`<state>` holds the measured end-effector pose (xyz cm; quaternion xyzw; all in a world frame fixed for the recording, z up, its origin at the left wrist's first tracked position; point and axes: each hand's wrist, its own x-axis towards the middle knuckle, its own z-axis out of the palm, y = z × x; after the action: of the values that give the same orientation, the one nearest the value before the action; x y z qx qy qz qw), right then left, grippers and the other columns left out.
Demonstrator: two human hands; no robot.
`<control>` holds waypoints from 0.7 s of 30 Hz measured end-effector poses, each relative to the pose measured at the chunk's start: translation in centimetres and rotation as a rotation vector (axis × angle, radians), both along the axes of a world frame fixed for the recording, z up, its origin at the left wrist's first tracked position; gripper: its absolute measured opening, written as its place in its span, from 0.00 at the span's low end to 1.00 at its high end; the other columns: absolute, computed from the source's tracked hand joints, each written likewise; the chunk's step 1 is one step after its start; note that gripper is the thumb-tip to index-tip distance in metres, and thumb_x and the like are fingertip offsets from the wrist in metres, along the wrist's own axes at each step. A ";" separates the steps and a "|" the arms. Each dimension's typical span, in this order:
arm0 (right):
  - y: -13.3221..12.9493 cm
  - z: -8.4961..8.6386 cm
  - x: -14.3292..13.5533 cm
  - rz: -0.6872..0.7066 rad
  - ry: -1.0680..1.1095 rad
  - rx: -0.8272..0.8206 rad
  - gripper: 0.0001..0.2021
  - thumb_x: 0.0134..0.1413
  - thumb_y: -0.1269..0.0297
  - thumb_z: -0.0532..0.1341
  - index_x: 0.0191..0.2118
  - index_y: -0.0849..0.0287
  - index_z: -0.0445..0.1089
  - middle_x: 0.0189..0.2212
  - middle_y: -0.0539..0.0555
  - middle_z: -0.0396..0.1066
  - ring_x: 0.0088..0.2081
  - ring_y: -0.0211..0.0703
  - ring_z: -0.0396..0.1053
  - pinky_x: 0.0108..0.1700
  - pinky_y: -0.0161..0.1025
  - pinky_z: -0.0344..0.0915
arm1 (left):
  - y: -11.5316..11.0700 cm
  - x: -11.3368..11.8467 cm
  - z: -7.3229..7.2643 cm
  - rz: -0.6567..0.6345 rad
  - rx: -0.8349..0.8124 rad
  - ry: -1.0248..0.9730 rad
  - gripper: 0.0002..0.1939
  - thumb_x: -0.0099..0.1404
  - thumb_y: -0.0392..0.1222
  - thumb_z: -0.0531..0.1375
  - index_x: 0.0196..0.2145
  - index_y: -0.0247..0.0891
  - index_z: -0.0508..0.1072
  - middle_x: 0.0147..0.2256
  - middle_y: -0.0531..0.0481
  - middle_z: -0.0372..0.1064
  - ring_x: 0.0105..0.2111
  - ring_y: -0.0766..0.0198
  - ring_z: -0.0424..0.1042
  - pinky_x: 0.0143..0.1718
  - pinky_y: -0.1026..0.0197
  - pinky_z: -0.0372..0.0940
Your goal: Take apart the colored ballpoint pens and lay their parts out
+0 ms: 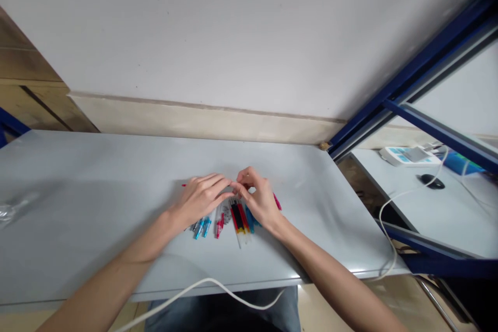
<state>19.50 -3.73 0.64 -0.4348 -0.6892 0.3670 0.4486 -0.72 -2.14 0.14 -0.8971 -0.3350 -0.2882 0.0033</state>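
Observation:
My left hand (203, 194) and my right hand (260, 198) meet over the middle of the grey table (116, 181), fingertips close together. Both are closed in a pinch, and whatever lies between the fingers is too small or hidden to make out. Just below the fingertips lies a bunch of pen refills (238, 218), dark and red with yellowish ends. Clear pen barrels with blue tips (203, 227) lie under my left hand, beside a pink-tipped one (220, 224). Blue pieces (251, 218) are partly covered by my right hand, and a pink piece (277, 201) pokes out beyond it.
A white cable (210, 280) loops across the table's front edge. At far left lies clear plastic (11, 210). Right of a blue frame (439, 127), another desk holds a white device (410, 155) and a black mouse (432, 181). A wall (218, 36) stands behind.

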 end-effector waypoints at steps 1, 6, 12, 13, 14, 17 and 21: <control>0.0 -0.1 -0.1 0.013 0.002 -0.012 0.07 0.64 0.59 0.63 0.38 0.56 0.70 0.26 0.47 0.70 0.27 0.38 0.66 0.33 0.36 0.63 | 0.0 0.1 -0.1 0.003 -0.008 0.002 0.13 0.76 0.49 0.55 0.41 0.37 0.73 0.37 0.48 0.76 0.36 0.61 0.76 0.33 0.61 0.64; 0.0 -0.1 -0.5 0.083 0.076 -0.110 0.17 0.61 0.51 0.66 0.30 0.59 0.71 0.25 0.48 0.68 0.27 0.36 0.63 0.31 0.35 0.61 | -0.2 0.2 -0.5 -0.014 -0.010 0.013 0.19 0.78 0.48 0.50 0.34 0.37 0.71 0.31 0.51 0.73 0.31 0.63 0.73 0.31 0.62 0.60; -0.4 1.1 3.2 0.080 0.044 -0.181 0.18 0.67 0.49 0.57 0.43 0.59 0.76 0.31 0.54 0.73 0.31 0.42 0.70 0.30 0.37 0.65 | -0.2 0.0 -0.6 0.057 -0.004 -0.012 0.18 0.79 0.46 0.50 0.35 0.38 0.74 0.28 0.52 0.75 0.27 0.65 0.74 0.28 0.62 0.57; -0.5 1.3 4.5 0.008 -0.026 -0.157 0.17 0.67 0.51 0.57 0.44 0.59 0.76 0.33 0.54 0.74 0.31 0.42 0.70 0.32 0.38 0.66 | -0.1 -0.2 -0.6 0.080 -0.009 -0.014 0.17 0.79 0.46 0.51 0.38 0.39 0.75 0.28 0.53 0.76 0.27 0.65 0.74 0.28 0.62 0.57; -0.6 1.3 5.7 -0.083 -0.120 -0.114 0.16 0.67 0.53 0.57 0.43 0.58 0.76 0.33 0.54 0.75 0.31 0.42 0.70 0.34 0.38 0.66 | 0.0 -0.4 -0.7 0.098 -0.012 -0.015 0.15 0.79 0.46 0.51 0.42 0.40 0.76 0.29 0.52 0.77 0.26 0.65 0.75 0.27 0.63 0.57; -1.4 0.7 8.9 -0.252 -0.427 -0.068 0.12 0.64 0.55 0.60 0.40 0.58 0.73 0.30 0.53 0.73 0.30 0.42 0.68 0.34 0.39 0.62 | 0.2 -0.8 -0.7 0.111 -0.008 -0.013 0.15 0.79 0.44 0.50 0.48 0.42 0.76 0.32 0.51 0.80 0.26 0.65 0.76 0.27 0.63 0.57; -2.4 -0.7 10.2 -0.253 -0.642 -0.056 0.09 0.62 0.59 0.62 0.34 0.58 0.69 0.33 0.54 0.73 0.31 0.42 0.67 0.34 0.38 0.60 | 0.2 -0.9 -0.5 0.101 -0.026 -0.006 0.15 0.79 0.43 0.50 0.45 0.42 0.76 0.33 0.52 0.79 0.27 0.65 0.76 0.27 0.63 0.58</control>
<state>29.71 -6.09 -0.05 -0.6223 -0.7254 0.1717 0.2388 -1.61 -1.98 -0.35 -0.8782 -0.3834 -0.2860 0.0051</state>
